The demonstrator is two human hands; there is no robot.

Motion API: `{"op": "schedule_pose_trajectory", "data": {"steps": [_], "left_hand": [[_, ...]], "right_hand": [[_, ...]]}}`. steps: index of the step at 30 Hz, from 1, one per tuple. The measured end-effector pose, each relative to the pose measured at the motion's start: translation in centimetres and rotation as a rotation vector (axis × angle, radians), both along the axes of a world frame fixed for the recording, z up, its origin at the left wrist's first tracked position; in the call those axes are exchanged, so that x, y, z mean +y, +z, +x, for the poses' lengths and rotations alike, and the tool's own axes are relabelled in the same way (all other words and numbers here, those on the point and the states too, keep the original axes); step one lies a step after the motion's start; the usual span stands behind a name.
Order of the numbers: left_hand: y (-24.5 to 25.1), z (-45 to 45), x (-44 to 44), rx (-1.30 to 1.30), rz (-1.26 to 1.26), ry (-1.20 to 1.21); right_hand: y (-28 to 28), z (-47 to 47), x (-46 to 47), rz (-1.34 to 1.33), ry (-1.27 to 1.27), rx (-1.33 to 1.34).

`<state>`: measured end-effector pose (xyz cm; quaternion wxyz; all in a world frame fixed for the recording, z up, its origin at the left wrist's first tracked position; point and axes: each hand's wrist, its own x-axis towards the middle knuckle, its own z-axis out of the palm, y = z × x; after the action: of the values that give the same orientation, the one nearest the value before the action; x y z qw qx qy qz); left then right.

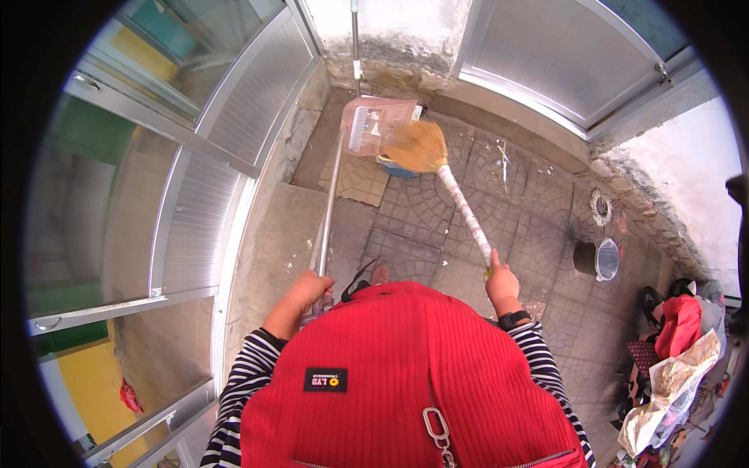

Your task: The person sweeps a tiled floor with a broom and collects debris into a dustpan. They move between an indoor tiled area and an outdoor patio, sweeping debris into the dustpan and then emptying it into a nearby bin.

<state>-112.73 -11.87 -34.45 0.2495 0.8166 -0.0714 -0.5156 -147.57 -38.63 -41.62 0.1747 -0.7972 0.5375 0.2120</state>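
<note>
My left hand (313, 288) grips the metal handle of a long-handled pink plastic dustpan (354, 131), whose pan is held out ahead, with small scraps of litter in it. My right hand (502, 281) is closed on the wrapped handle of a straw broom (427, 143). The broom's bristles are blurred and overlap the right edge of the pan. Partly hidden beneath the pan and bristles is a blue container (398, 169). White scraps (503, 161) lie on the paving to the right of the broom.
A bin with a plastic liner (587, 259) lies to the right, near a round fringed object (601, 207) by the wall. Bags and shoes are piled at the lower right (679, 333). Glazed metal doors (193, 216) line the left; a pole (356, 41) stands by the far wall.
</note>
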Motion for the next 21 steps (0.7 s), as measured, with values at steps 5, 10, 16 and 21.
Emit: {"op": "schedule_pose_trajectory", "data": {"steps": [5,10,16,21], "left_hand": [[-0.2,-0.2,0.5,-0.055,0.006,-0.009],[-1.4,0.9,0.9,-0.13,0.033,-0.09],[-2.7,1.9,1.2,-0.284,0.112,-0.22],[-2.8,1.4,1.0,-0.275,0.142,-0.254]], "right_hand": [[2.0,-6.0,2.1,-0.047,-0.062,-0.114],[4.7,-9.0,4.0,-0.144,-0.054,-0.427],[7.6,-7.7,3.2,-0.22,0.092,-0.31],[5.6,-3.8,2.6,-0.132,0.218,-0.154]]}}
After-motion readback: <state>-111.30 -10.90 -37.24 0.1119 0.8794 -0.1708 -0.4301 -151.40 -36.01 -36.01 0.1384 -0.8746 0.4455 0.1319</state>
